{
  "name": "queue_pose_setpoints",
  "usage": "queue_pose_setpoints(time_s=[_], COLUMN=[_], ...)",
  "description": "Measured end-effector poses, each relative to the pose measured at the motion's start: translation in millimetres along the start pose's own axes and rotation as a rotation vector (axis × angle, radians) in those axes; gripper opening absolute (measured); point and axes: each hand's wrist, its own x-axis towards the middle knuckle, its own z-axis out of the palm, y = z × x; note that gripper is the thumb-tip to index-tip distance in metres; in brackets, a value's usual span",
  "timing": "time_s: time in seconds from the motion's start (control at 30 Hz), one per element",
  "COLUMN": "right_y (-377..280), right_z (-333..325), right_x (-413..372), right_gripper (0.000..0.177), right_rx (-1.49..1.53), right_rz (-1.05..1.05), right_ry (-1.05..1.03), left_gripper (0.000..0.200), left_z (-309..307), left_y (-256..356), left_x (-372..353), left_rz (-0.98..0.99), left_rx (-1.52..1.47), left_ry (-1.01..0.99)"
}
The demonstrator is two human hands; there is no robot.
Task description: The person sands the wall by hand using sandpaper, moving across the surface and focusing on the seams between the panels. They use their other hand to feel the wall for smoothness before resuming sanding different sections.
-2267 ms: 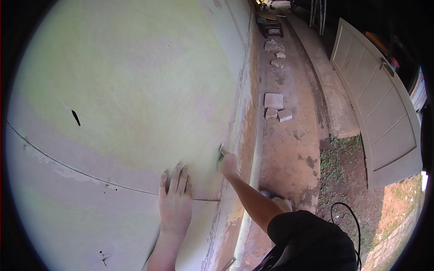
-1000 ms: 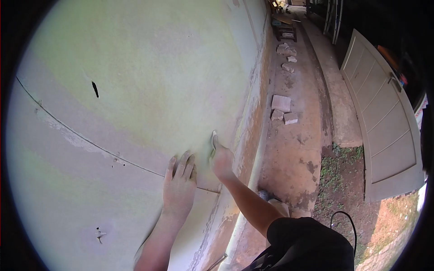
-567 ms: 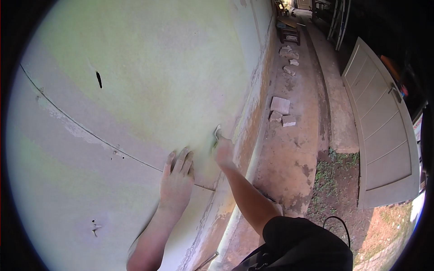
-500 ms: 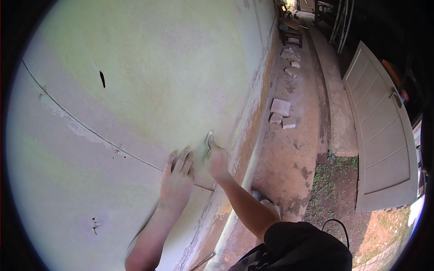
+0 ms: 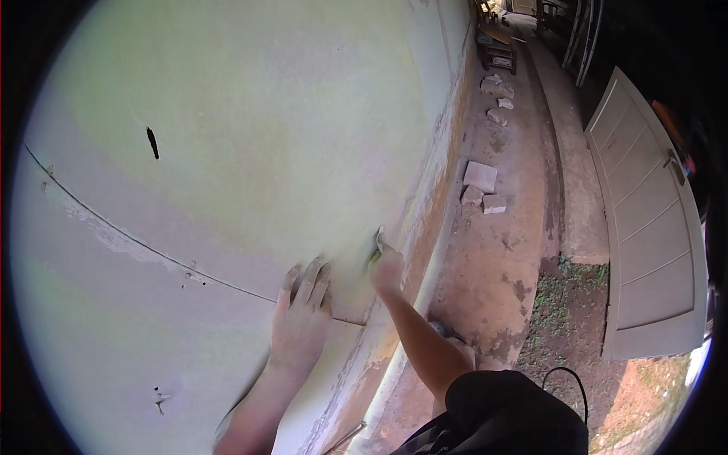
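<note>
My left hand (image 5: 305, 311) lies against the pale greenish wall panel (image 5: 250, 152), fingers stretched out and slightly apart, holding nothing. It covers part of the thin dark seam (image 5: 163, 254) that runs across the wall. To its right, near the panel's worn edge, my right hand (image 5: 387, 271) is closed around a small pale, flat piece (image 5: 381, 236). Only its whitish tip shows past the fingers, so its kind cannot be made out. That piece appears to touch the wall surface. A dark slot (image 5: 152, 142) and a small damaged spot (image 5: 159, 402) mark the panel.
Along the wall's base runs a rough strip of peeling plaster (image 5: 425, 220). Broken slabs (image 5: 480, 177) and smaller rubble (image 5: 497, 87) lie on the concrete floor (image 5: 478, 265). A pale door leaf (image 5: 652, 227) stands at the right, beside a patch of green plants (image 5: 561, 311).
My right hand has moved right along the wall with the pale piece, farther from my left hand. The left hand stays nearly in place. The camera view has shifted slightly.
</note>
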Motion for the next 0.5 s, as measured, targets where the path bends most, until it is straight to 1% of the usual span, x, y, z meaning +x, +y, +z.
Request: queue_pose_setpoints(time_s=[0.07,0.13,0.17,0.23,0.3,0.33,0.4,0.43,0.5], right_y=[-25,-17,-8,14,29,42,68,51,3], right_z=[-12,13,17,35,28,36,51,37,8], right_x=[-71,-103,-97,-77,-37,-17,12,3,-32], right_gripper=[0.059,0.058,0.058,0.051,0.046,0.046,0.052,0.052,0.057], right_rx=[0.118,0.265,0.259,0.199,0.112,0.111,-0.096,-0.102,0.034], right_rz=[-0.129,-0.509,-0.51,-0.395,-0.119,-0.124,-0.109,-0.117,-0.164], right_ry=[-0.031,0.281,0.274,0.31,0.044,0.042,0.08,0.08,0.011], left_gripper=[0.035,0.036,0.036,0.037,0.037,0.037,0.037,0.037,0.037], left_z=[-1,-1,-1,-1,-1,-2,-3,-1,1], left_y=[2,3,3,2,2,1,1,2,1], left_x=[-1,-2,0,1,-1,0,-1,-1,0], left_rz=[-0.008,-0.024,-0.02,-0.016,-0.013,-0.008,-0.012,-0.013,-0.022], left_rx=[0.006,-0.02,-0.013,-0.007,-0.001,0.007,0.009,0.011,0.017], left_ry=[0.0,-0.024,-0.034,-0.034,-0.037,-0.049,-0.056,-0.045,-0.026])
